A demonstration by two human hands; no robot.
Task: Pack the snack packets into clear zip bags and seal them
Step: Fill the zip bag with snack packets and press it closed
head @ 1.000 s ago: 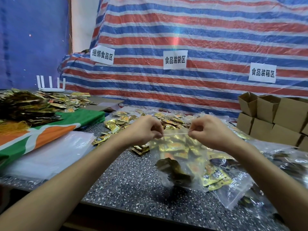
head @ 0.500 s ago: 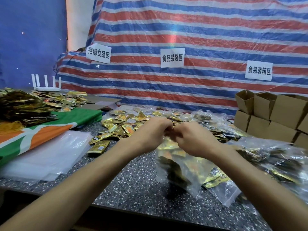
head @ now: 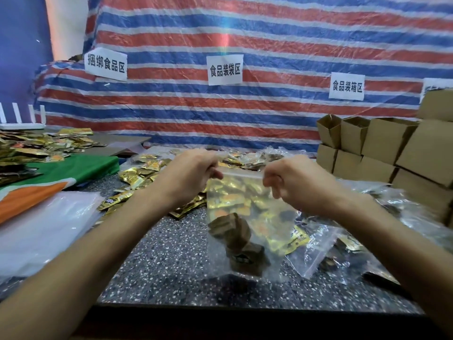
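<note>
A clear zip bag (head: 241, 231) hangs above the speckled table (head: 161, 271), with brown and gold snack packets (head: 235, 236) in its lower half. My left hand (head: 193, 173) pinches the left end of its zip strip and my right hand (head: 291, 180) pinches the right end, so the strip stretches taut between them. Loose gold snack packets (head: 137, 175) lie on the table behind my left hand.
Filled clear bags (head: 326, 244) lie at the right. Brown cardboard boxes (head: 382, 148) are stacked at the back right. A stack of empty clear bags (head: 41, 229) and a green and orange cloth (head: 61, 173) with more packets sit at the left. A striped tarp (head: 245, 40) hangs behind.
My hands met at the middle of the zip strip half a second ago and have now slid apart to its two ends, holding the bag a little higher.
</note>
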